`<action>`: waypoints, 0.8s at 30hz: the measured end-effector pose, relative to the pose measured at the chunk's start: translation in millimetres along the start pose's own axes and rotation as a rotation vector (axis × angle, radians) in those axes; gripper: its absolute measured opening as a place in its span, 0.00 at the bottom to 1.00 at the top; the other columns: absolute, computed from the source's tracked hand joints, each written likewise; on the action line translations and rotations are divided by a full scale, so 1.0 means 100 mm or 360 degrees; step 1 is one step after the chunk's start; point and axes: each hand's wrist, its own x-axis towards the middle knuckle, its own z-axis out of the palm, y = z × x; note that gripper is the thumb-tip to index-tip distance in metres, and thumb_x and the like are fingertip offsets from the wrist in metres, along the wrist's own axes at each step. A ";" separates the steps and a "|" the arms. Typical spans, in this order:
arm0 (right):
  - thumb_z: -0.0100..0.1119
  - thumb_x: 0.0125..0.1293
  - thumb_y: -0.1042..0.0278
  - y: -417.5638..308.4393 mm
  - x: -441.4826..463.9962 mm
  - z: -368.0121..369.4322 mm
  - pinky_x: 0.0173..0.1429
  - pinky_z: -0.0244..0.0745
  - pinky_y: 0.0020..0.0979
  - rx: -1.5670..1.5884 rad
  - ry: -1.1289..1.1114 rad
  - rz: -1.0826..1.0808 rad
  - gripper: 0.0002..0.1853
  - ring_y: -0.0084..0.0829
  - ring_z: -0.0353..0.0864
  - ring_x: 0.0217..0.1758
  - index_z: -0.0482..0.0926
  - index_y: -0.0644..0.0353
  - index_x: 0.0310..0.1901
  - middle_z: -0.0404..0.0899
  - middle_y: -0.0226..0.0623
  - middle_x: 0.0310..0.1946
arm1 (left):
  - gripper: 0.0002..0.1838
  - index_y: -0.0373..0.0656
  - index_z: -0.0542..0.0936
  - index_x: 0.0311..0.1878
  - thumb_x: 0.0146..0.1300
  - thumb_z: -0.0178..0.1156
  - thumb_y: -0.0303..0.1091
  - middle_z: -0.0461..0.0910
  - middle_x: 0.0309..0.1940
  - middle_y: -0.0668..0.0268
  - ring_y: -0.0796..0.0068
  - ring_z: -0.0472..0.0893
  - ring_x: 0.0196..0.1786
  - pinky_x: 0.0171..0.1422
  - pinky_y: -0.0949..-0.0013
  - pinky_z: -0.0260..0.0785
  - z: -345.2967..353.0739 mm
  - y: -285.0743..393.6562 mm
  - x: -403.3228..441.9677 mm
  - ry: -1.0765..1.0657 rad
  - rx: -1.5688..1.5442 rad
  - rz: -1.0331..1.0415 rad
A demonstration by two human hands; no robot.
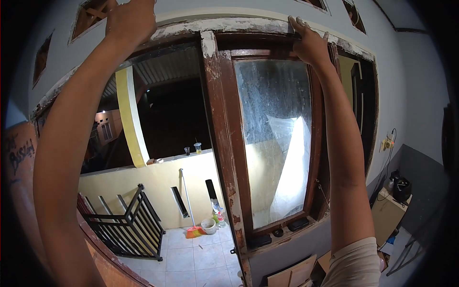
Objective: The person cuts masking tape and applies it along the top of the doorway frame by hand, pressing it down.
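Both arms are raised to the top of a brown wooden frame (222, 115) with patchy white filler along its upper edge. My left hand (131, 21) is at the upper left edge of view, by the top beam; its fingertips are cut off or hidden. My right hand (311, 44) rests with fingers apart against the pale strip (248, 13) along the top beam, above the glass window. It holds nothing visible. The glass pane (258, 100) is dusty, with a bright reflection low down.
Through the opening at left are a black metal railing (143, 217), a broom (193, 232), a small bucket (209, 226) and cups on a low wall (167, 177). Dark objects (260, 240) lie on the window sill. A cabinet (389, 215) stands at right.
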 end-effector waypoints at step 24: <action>0.57 0.53 0.71 0.06 0.00 0.10 0.81 0.37 0.78 0.0000 0.0122 -0.0062 0.46 0.43 0.68 0.80 0.67 0.32 0.78 0.67 0.36 0.78 | 0.22 0.46 0.83 0.59 0.59 0.65 0.28 0.88 0.34 0.57 0.59 0.87 0.43 0.64 0.54 0.62 0.20 0.22 -0.07 0.0136 0.0320 0.0129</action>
